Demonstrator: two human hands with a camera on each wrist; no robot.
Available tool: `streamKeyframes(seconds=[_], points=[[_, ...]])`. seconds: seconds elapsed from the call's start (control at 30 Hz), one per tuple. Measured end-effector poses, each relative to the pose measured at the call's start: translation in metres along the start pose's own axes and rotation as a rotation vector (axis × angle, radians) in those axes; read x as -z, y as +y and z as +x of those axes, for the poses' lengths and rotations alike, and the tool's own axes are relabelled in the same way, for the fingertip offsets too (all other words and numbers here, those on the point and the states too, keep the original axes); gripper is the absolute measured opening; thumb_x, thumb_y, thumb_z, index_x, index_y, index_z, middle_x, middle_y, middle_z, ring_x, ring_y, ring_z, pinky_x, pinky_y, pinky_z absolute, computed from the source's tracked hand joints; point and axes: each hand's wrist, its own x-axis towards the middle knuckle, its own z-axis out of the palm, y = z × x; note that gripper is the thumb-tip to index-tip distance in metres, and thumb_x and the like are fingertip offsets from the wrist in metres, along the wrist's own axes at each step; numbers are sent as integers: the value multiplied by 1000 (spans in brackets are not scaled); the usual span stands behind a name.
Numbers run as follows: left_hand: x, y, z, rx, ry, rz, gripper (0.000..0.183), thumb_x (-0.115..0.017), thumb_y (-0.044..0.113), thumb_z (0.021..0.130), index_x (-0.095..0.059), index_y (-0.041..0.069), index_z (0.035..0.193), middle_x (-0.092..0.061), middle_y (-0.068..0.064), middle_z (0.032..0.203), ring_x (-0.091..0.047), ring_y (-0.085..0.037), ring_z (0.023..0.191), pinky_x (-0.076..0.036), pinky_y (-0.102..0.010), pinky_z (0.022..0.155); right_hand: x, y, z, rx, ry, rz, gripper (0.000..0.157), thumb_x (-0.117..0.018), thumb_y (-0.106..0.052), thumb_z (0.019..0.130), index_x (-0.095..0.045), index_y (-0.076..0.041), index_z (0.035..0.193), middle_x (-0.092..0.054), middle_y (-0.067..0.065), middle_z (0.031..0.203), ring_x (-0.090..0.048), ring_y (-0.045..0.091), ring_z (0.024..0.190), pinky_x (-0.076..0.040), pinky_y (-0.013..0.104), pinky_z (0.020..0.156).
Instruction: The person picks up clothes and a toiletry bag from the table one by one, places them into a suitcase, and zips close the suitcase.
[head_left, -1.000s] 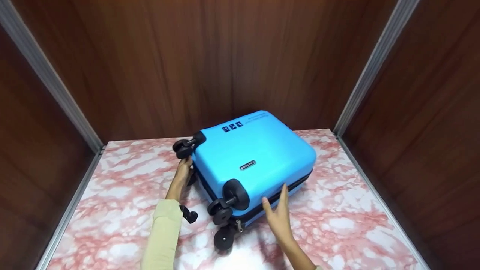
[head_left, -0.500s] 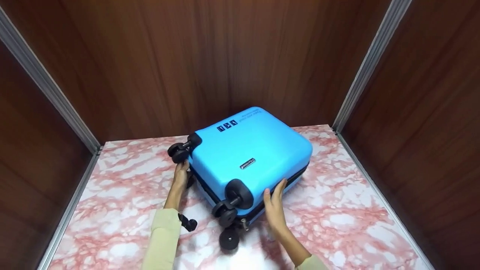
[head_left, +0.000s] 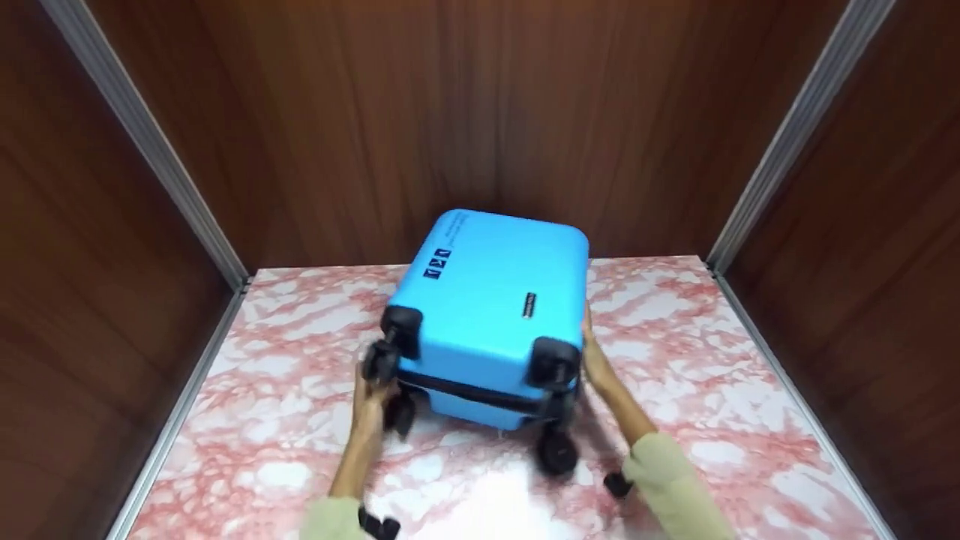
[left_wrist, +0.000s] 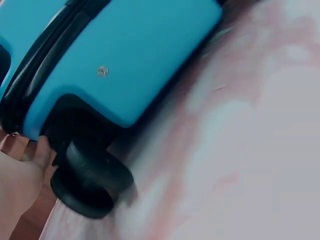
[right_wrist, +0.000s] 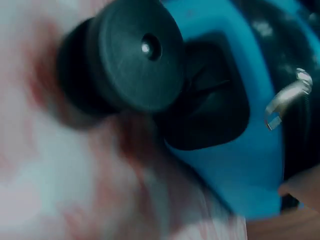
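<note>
A bright blue hard-shell suitcase (head_left: 487,285) lies flat on the marbled surface, black wheels towards me. At its near left corner, my left hand (head_left: 367,409) touches the side beside a wheel (head_left: 382,362). In the left wrist view, fingertips (left_wrist: 42,150) meet the shell behind the black wheel housing. My right hand (head_left: 596,360) lies along the right side, fingers extended and partly hidden by the case. The right wrist view has a wheel (right_wrist: 140,55) close up, a metal zipper pull (right_wrist: 290,100) and part of that hand at the lower right edge.
A red-and-white marbled tabletop (head_left: 285,442) lies beneath the suitcase. Brown wood-grain panels (head_left: 510,112) enclose it at the back and both sides. Grey metal strips (head_left: 787,142) run along the corners. Black wrist mounts (head_left: 617,484) sit by both sleeves.
The suitcase has turned so its wheeled end faces me more squarely. My right hand has moved up along its right side; my left hand has come nearer with the left corner.
</note>
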Motion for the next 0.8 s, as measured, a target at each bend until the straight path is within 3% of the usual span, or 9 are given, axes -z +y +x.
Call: streamKeyframes(seconds=[0.07, 0.1, 0.2, 0.27, 0.37, 0.57, 0.63, 0.7, 0.8], points=[[-8, 2, -17, -49, -33, 28, 60, -66, 5, 80, -46, 8, 137, -53, -1, 125, -54, -11, 100, -49, -23, 79, 18, 3, 8, -65, -27, -18, 68, -6, -40, 108, 6, 7, 155, 6, 30, 163, 3, 40, 152, 5, 53, 124], [-19, 17, -31, -7, -16, 93, 55, -65, 5, 83, -45, 2, 134, -52, -4, 125, -52, -12, 106, -49, -26, 86, 26, 2, 12, -111, -36, -23, 69, -4, -41, 108, 0, 8, 156, -2, 31, 163, -5, 40, 151, 1, 51, 125], [-31, 29, -42, -35, -63, 169, 40, -60, -5, 90, -41, -10, 125, -49, -7, 124, -54, -11, 112, -51, -23, 90, 46, 1, 16, -244, -49, -8, 69, -6, -43, 108, -7, 6, 157, -12, 30, 162, -15, 35, 147, -6, 47, 124], [-35, 34, -41, -15, -94, 237, 40, -60, -9, 92, -40, -10, 127, -47, -6, 127, -51, -11, 118, -48, -25, 98, 53, 0, 15, -272, -75, 16, 68, -6, -43, 108, -11, 4, 158, -16, 26, 162, -19, 33, 145, -11, 45, 123], [-35, 40, -34, 30, -176, 367, 53, -59, -4, 95, -33, -5, 141, -40, -11, 140, -41, -18, 130, -44, -38, 107, 54, -3, 5, -292, -81, 26, 68, -9, -46, 108, -18, -2, 158, -28, 20, 160, -32, 24, 140, -23, 37, 118], [-26, 44, -27, -117, -378, 610, 74, -53, 2, 98, -9, -5, 157, -14, -29, 158, -18, -44, 146, -24, -66, 112, 34, -10, -21, -362, 1, 128, 64, -20, -46, 108, -28, -4, 156, -64, -2, 120, -64, 6, 101, -47, 21, 94], [-26, 44, -27, -140, -403, 606, 82, -56, 3, 96, -3, -4, 158, -9, -28, 162, -12, -43, 149, -18, -61, 118, 28, -13, -26, -375, 48, 191, 63, -22, -44, 108, -35, -1, 152, -69, -6, 104, -67, 7, 91, -51, 22, 88], [-26, 42, -27, -149, -422, 594, 88, -58, 2, 94, 2, -2, 158, -7, -28, 164, -10, -35, 151, -14, -46, 123, 24, -19, -28, -389, 85, 266, 59, -24, -43, 108, -45, -2, 145, -70, -6, 94, -67, 10, 86, -52, 24, 84], [-28, 40, -29, -153, -423, 611, 90, -57, -4, 91, 3, -2, 158, -22, -28, 161, -27, -24, 146, -19, -22, 118, 20, -28, -33, -414, 119, 331, 51, -24, -40, 108, -55, -8, 131, -68, -7, 89, -66, 10, 84, -52, 25, 82]])
